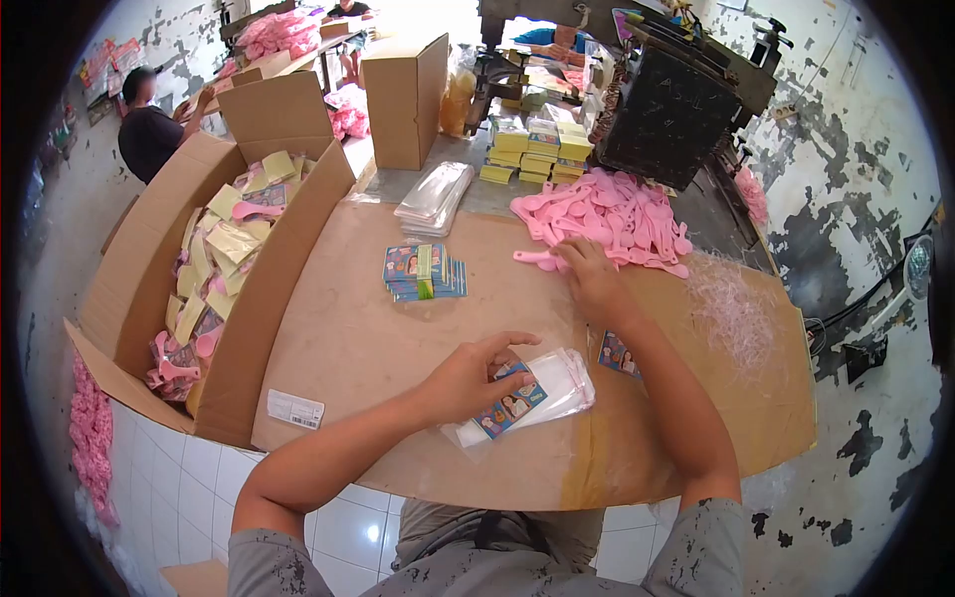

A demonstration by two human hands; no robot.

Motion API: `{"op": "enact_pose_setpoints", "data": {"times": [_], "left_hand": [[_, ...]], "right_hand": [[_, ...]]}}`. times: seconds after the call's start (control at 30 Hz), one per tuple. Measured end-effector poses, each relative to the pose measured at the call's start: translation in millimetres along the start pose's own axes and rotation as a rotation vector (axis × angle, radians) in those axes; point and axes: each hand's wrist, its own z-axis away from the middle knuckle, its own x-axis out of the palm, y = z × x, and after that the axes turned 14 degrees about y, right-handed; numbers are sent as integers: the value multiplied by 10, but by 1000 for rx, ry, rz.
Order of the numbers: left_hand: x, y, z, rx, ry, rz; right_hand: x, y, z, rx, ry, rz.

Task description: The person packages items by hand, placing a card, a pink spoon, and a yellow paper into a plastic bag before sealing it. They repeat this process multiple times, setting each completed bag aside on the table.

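At a table topped with brown cardboard (348, 328), among peeling walls (831, 249), works with two bare hands. Holds the left hand (468, 378) half-open over a blue printed card (512, 406), with thumb and forefinger parted and the thumb tip on or just above the card; cannot tell which. Has that card lying on clear plastic sleeves (572, 383), near the table's front edge. Reaches farther out with the right hand (597, 289), fingers bent down at a pink spoon (529, 257) by the near edge of a pile of pink spoons (617, 214); cannot tell how firmly gripped, with the fingertips partly hidden. Has another printed card (619, 354) beside the right forearm, a banded card stack (426, 271) beyond the left hand, and a stack of clear bags (435, 199) farther back. Shows at left an open carton (279, 298), filled with packets (234, 241), and behind the spoons, yellow-edged stacks (540, 144) beside a black machine (668, 104)
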Motion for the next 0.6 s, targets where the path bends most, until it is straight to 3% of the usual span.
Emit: {"op": "enact_pose_setpoints", "data": {"times": [0.23,0.43,0.53,0.6], "left_hand": [[58,-134,-14,70,16,-5],[63,-110,1,-3,-59,122],[42,-1,4,-90,-74,267],[13,0,-4,-66,-62,287]], "right_hand": [[-482,-451,405,-77,-14,-17],[-530,-527,286,-256,-67,164],[-536,-637,207,-252,28,141],[-639,-700,208,-76,13,-16]]}}
